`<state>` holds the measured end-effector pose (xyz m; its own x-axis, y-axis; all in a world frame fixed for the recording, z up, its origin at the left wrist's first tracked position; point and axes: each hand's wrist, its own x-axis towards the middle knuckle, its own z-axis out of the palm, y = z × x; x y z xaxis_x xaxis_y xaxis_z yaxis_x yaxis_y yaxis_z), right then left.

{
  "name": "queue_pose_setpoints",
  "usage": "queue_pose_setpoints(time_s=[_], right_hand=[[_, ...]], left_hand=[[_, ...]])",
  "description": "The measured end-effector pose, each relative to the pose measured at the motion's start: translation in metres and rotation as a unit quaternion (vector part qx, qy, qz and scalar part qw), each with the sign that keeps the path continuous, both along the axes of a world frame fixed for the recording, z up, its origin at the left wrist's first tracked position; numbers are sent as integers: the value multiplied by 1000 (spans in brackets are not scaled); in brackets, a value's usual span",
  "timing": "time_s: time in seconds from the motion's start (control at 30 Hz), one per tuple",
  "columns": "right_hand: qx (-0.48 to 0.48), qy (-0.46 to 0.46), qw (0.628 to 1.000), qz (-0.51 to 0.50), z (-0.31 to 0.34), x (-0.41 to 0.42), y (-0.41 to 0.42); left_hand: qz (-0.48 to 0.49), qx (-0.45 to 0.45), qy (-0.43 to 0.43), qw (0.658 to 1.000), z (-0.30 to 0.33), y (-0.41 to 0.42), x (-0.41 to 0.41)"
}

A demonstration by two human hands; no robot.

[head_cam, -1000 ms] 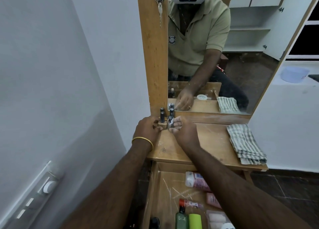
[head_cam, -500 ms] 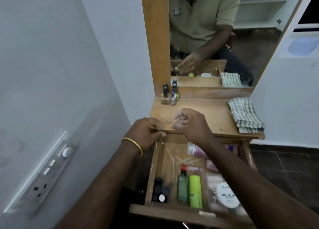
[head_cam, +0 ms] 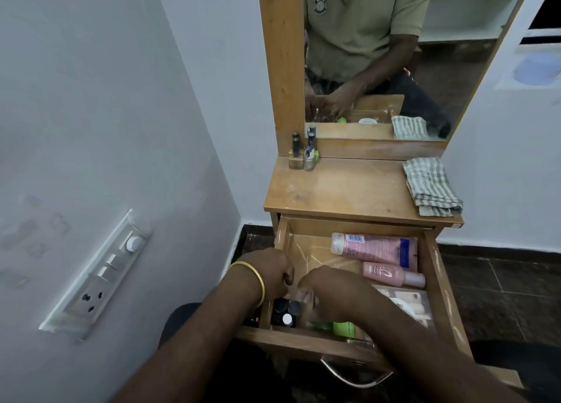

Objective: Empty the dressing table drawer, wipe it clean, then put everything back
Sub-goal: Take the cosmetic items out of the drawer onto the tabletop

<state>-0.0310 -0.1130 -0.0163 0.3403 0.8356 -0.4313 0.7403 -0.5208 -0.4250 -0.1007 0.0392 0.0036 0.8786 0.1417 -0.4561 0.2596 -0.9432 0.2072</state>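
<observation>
The drawer [head_cam: 437, 269] stood pulled out below the tabletop, its metal handle [head_cam: 355, 373] nearest me at the front edge. I had both hands down in its front left corner. My left hand [head_cam: 271, 273], a gold bangle [head_cam: 252, 278] on its wrist, hung over the left wall with fingers curled; whether they gripped anything I could not tell. My right hand [head_cam: 326, 287] reached in beside it, fingers blurred over a cluster of small dark-capped bottles [head_cam: 285, 311], and I could not tell whether it held one. Just right of those bottles, at the front wall, a green tube [head_cam: 343, 328] showed under my forearm. Toward the drawer's back lay a small pink bottle [head_cam: 391, 275] and, behind it, a larger pink tube [head_cam: 373, 247], both on their sides. On the tabletop [head_cam: 343, 193], a folded striped cloth [head_cam: 431, 187] sat at the right edge, and nail polish bottles [head_cam: 303, 153] stood upright in the back left corner against the mirror [head_cam: 394, 53].
</observation>
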Motion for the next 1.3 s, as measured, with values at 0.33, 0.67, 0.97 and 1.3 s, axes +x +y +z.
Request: queue_pose_setpoints(time_s=[0.33,0.67,0.97,1.3], right_hand=[[29,-38,999,11,-14,-4,8],[123,-42,989,-71,-1,12,-2],[354,75,890,-278,19,53,-7],[377,-18,861,-341,44,107,53]], left_hand=[[-58,136,34,988,5,-9,6],[-111,219,-40,969,24,1,23],[-23,244,-233,941,75,56,97],[11,238,-202,950,74,75,161]])
